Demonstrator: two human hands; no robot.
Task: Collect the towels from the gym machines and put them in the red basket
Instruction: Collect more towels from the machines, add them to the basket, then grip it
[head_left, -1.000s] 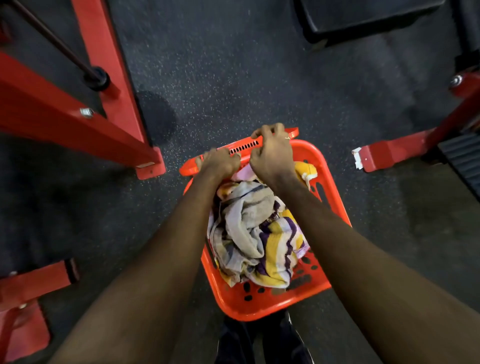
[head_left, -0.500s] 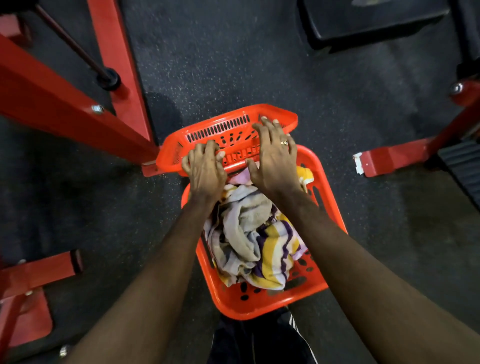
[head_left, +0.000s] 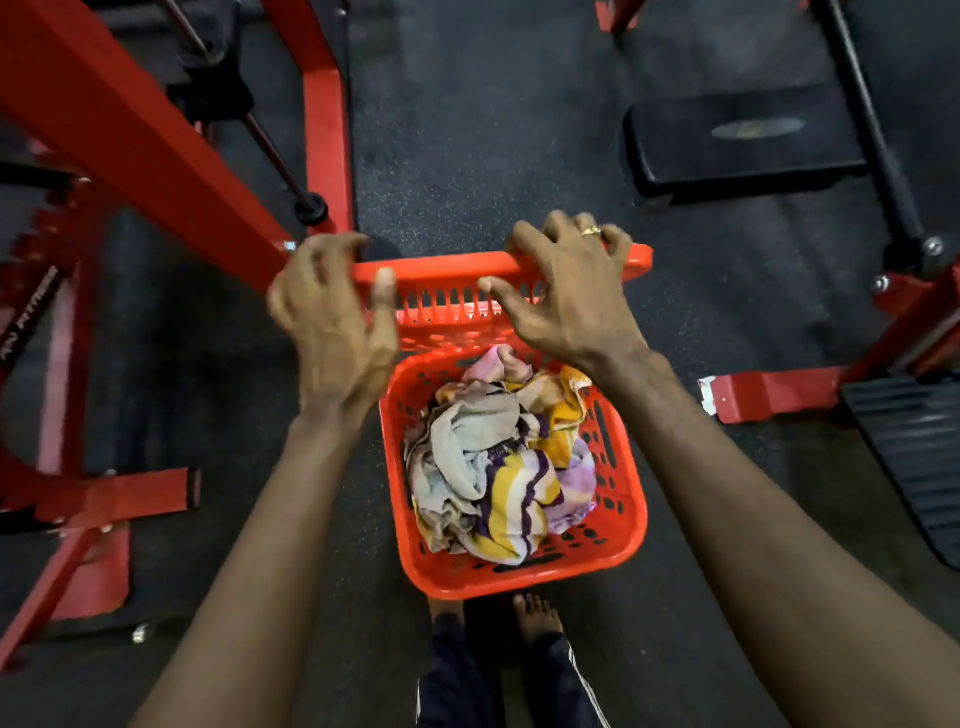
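On floor (head_left: 467, 156), red basket (head_left: 519, 582) long axis straight ahead, far-end lid (head_left: 447, 267) upright.

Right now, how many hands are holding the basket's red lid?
2. The left hand grips the left end of the lid; the right hand grips its right half, above the towels in the red basket.

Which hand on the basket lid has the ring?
The right hand: a gold ring shows on one finger curled over the lid. The left hand grips the lid's other end and shows no ring.
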